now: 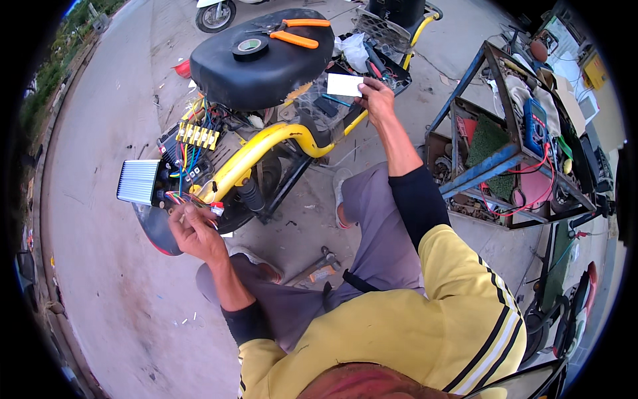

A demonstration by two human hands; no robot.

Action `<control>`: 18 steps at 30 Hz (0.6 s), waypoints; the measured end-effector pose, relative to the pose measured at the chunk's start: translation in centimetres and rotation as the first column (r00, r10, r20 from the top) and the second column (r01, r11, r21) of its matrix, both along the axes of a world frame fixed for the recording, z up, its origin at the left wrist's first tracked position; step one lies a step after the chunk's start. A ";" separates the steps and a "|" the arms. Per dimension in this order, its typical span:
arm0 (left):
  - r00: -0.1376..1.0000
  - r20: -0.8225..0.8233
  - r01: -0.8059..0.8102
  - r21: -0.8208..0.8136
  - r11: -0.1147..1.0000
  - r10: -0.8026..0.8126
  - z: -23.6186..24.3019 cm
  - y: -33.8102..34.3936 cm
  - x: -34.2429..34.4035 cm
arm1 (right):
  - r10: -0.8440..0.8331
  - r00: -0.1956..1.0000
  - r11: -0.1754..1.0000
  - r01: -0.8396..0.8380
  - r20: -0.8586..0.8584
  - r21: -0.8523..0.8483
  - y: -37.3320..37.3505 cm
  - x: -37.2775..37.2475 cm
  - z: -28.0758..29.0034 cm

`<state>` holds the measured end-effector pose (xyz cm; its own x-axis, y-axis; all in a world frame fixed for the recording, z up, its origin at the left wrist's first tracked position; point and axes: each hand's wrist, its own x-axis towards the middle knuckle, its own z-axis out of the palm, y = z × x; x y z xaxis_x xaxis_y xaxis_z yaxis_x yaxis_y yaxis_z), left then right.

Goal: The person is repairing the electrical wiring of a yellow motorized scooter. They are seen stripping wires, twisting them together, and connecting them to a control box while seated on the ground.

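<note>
1. Head view, from its centre: the right hand (377,100), at 1 o'clock, had thumb and fingers clamped on the right edge of a white card (343,85); most of its face lay uncovered, which suited reading.
2. The left hand (191,231), between 8 and 9 o'clock, had its thumb and forefinger close together at the coloured wires (178,197); whether they pinched any, I could not tell.
3. The wires lay at 9 o'clock, beside the finned box (138,181), with a white-and-red plug (216,208) near the fingertips. Good handling, I judged, meant gripping plugs by their bodies, without tugging leads, and separating one colour at a time.
4. The yellow terminals (197,136), at 10 o'clock, had leads close by, so slow movements seemed wise.
5. Tape (250,47) at 11 and pliers (298,38) near 12 rested on the black shell (229,76), apart from both hands; a meter (534,126), between 2 and 3, sat on the cart (488,166).
</note>
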<state>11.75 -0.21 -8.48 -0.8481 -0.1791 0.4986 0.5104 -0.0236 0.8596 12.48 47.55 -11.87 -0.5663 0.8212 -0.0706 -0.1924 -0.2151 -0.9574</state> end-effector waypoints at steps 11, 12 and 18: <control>0.999 0.011 0.030 0.017 0.999 -0.030 0.7 0.0 0.4 | -0.077 0.992 0.991 0.087 -0.099 0.103 -2.6 5.5 -0.7; 0.999 0.015 0.030 0.010 1.000 -0.030 0.5 -0.3 0.5 | -0.076 0.993 0.991 0.086 -0.094 0.098 -2.6 5.4 -0.7; 0.997 -0.048 0.066 0.019 0.998 -0.065 0.3 -0.6 0.6 | -0.071 0.993 0.988 0.084 -0.098 0.133 -2.9 4.6 -0.7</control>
<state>12.31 -0.85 -8.18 -0.8337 -0.1347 0.5356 0.5476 -0.0759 0.8333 17.06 44.60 -12.53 -0.4992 0.8612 0.0950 -0.2929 -0.0645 -0.9540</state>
